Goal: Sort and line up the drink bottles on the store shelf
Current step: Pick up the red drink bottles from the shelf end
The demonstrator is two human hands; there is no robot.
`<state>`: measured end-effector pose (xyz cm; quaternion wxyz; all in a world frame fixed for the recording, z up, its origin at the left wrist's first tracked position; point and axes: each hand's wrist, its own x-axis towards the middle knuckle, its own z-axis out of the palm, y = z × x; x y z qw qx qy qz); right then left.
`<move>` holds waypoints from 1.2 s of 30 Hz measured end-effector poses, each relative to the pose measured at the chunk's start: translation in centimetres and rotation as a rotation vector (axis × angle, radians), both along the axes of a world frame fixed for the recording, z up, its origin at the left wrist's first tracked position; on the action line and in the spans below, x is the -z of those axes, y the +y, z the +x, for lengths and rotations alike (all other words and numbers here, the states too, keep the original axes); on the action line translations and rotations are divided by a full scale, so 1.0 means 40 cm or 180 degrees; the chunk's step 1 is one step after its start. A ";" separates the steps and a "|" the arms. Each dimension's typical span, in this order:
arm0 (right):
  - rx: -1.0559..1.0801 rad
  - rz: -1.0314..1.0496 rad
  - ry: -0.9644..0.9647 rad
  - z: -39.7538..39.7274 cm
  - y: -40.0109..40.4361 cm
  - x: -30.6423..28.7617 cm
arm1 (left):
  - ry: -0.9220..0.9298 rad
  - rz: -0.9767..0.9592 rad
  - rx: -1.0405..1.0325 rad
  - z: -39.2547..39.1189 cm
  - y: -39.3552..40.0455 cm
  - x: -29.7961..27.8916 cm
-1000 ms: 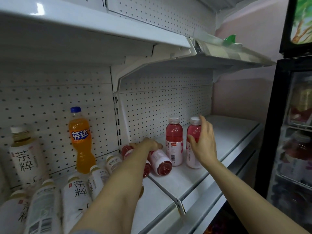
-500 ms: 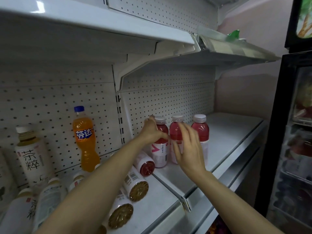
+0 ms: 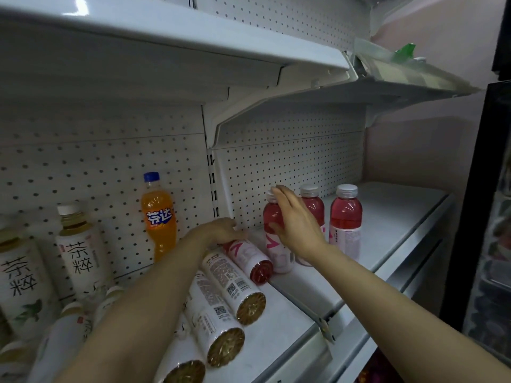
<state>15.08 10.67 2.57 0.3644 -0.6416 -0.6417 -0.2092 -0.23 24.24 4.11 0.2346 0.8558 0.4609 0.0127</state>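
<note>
- Three red drink bottles are standing upright in a row on the right shelf (image 3: 387, 217), near the pegboard back: the leftmost (image 3: 272, 217), the middle one (image 3: 313, 205) partly hidden by the hand, and the rightmost (image 3: 345, 217).
- The right hand (image 3: 296, 225) is lying spread against the leftmost upright red bottle, fingers open across its front; whether it is gripping or only steadying it is not something I can tell.
- The left hand (image 3: 221, 230) is resting curled over the top end of a fourth red bottle (image 3: 249, 258), which is lying on its side at the seam between the two shelves; it looks like a loose hold on it.
- Just beside that one, three white-labelled tea bottles (image 3: 229, 286) are lying flat, bases toward the camera.
- Further left, an orange soda bottle (image 3: 159, 217) and two tall tea bottles (image 3: 77, 250) are standing by the back wall, with more tea bottles lying in front of them.
- Judging by this, the red group is nearly done, with one bottle waiting to be stood up; the tea bottles and the soda are largely unsorted, so most of the work is remaining.
</note>
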 end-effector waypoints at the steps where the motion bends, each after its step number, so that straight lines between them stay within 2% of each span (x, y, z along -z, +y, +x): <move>1: 0.0023 0.0023 0.0035 -0.003 0.001 0.000 | 0.0055 -0.0030 -0.0183 0.006 0.008 0.013; 4: 0.0053 0.0081 0.0082 -0.008 0.003 0.004 | -0.0080 -0.0532 -0.0451 0.032 0.024 0.044; 9: 0.0138 0.0028 0.0169 -0.007 0.010 0.008 | -0.0767 -0.0514 -0.0812 0.097 0.026 0.060; 13: 0.0178 -0.0123 0.0557 -0.012 0.020 0.018 | -0.1511 -0.0774 -0.1003 0.090 0.021 0.018; 20: 0.0170 0.0142 0.0881 -0.035 0.023 0.039 | -0.2492 -0.0338 -0.0622 0.038 -0.038 -0.008; 23: 0.0165 0.0324 0.1031 -0.038 -0.009 0.037 | -0.2531 0.0170 -0.0277 0.029 -0.065 0.000; 28: 0.0201 0.0566 0.1216 -0.019 -0.086 0.045 | -0.2613 0.0481 0.0272 0.027 -0.123 0.006; 36: 0.0685 0.0580 0.1100 0.019 -0.178 0.033 | -0.2681 0.0647 0.0619 0.109 -0.238 0.011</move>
